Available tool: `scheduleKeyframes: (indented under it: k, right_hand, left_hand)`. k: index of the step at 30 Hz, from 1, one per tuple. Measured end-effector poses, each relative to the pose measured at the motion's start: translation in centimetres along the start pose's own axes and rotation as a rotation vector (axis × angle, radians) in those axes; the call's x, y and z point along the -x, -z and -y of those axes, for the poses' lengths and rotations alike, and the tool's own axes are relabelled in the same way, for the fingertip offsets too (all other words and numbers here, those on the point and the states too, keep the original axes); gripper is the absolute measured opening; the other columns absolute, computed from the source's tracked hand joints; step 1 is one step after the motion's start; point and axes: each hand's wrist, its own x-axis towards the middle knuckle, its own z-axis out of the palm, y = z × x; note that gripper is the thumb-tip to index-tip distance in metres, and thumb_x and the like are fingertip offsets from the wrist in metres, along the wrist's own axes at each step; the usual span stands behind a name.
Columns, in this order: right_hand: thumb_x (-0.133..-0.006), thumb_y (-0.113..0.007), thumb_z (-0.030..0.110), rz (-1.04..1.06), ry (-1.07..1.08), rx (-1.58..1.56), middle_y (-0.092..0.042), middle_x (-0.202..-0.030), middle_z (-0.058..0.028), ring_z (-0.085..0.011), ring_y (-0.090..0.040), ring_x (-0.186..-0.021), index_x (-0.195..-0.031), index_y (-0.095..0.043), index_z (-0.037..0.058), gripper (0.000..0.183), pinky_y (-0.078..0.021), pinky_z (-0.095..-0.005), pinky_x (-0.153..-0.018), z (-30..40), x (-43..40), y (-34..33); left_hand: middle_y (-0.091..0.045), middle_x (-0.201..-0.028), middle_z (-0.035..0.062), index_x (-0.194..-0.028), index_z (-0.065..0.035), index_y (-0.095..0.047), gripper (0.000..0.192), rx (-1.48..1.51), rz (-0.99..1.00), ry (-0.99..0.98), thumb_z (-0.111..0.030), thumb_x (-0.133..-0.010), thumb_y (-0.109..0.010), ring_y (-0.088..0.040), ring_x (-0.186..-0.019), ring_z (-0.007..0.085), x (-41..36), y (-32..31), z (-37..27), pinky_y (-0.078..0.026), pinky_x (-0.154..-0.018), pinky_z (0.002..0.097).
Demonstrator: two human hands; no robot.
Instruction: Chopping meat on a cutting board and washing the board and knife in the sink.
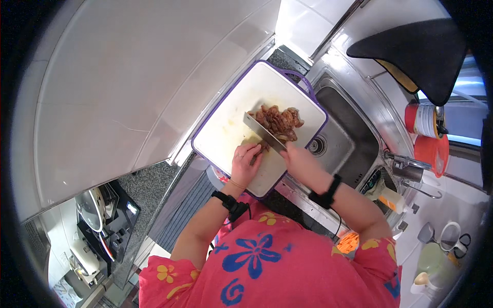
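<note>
A white cutting board (227, 119) with a purple rim lies before me, its right side reaching over the sink. My right hand (302, 163) grips a cleaver (264, 133), whose broad metal blade slants up and left across the board. Sliced brown meat (279, 121) is heaped on the far side of the blade. My left hand (245, 163), fingers curled, rests on the near side and presses a small piece of meat (263, 146) against the board beside the blade. The fingers partly hide that piece.
Right of the board is a stainless steel sink (342, 115) with a faucet (408, 161). A tiled wall (127, 77) rises close on the left. A pan (90, 210) stands on a stove at lower left. A detergent bottle (391, 200) stands by the sink.
</note>
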Motion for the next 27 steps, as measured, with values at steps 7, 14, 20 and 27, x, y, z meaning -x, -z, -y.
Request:
scheduleKeyframes:
  k: [7, 14, 20, 27]
  right_hand:
    - [-0.094, -0.046, 0.021, -0.073, 0.01, 0.071, -0.061, -0.068, -0.0214, -0.041, -0.062, -0.065, -0.092, -0.046, 0.0017, 0.019, -0.0475, -0.0521, -0.057, 0.2, -1.6, -2.6]
    - [-0.092, -0.05, 0.019, -0.138, 0.122, 0.161, -0.059, -0.062, -0.0193, -0.0393, -0.06, -0.06, -0.091, -0.044, 0.0023, 0.018, -0.047, -0.0488, -0.052, 0.5, 0.6, -0.2]
    - [-0.091, -0.052, 0.02, -0.117, 0.052, 0.098, -0.057, -0.06, -0.0205, -0.0398, -0.06, -0.059, -0.093, -0.045, 0.002, 0.019, -0.0464, -0.0498, -0.053, 0.3, 2.1, 0.0]
    - [-0.091, -0.052, 0.021, -0.047, 0.011, 0.129, -0.057, -0.06, -0.0214, -0.0406, -0.059, -0.059, -0.091, -0.045, 0.002, 0.02, -0.046, -0.0512, -0.053, 0.5, 3.1, 0.0]
  left_hand:
    - [-0.061, -0.097, 0.0117, -0.098, -0.0043, -0.065, 0.028, -0.042, -0.01, -0.016, -0.004, -0.071, -0.071, -0.058, -0.091, 0.0299, -0.3, 0.0, -0.1, -0.049, -0.081, 0.0381]
    - [-0.061, -0.099, 0.0126, -0.098, -0.0034, -0.064, 0.025, -0.02, -0.027, 0.006, -0.005, -0.074, -0.07, -0.058, -0.092, 0.0308, -0.2, 0.2, -0.5, -0.048, -0.08, 0.0379]
    - [-0.061, -0.098, 0.0122, -0.098, -0.0036, -0.063, 0.026, -0.025, -0.015, -0.016, -0.003, -0.073, -0.069, -0.058, -0.093, 0.0302, -0.2, 0.2, -0.4, -0.048, -0.081, 0.0382]
    - [-0.061, -0.098, 0.0126, -0.097, -0.0033, -0.062, 0.026, -0.024, 0.0, -0.011, -0.003, -0.073, -0.07, -0.058, -0.092, 0.0307, -0.1, 0.0, -0.1, -0.048, -0.081, 0.0386]
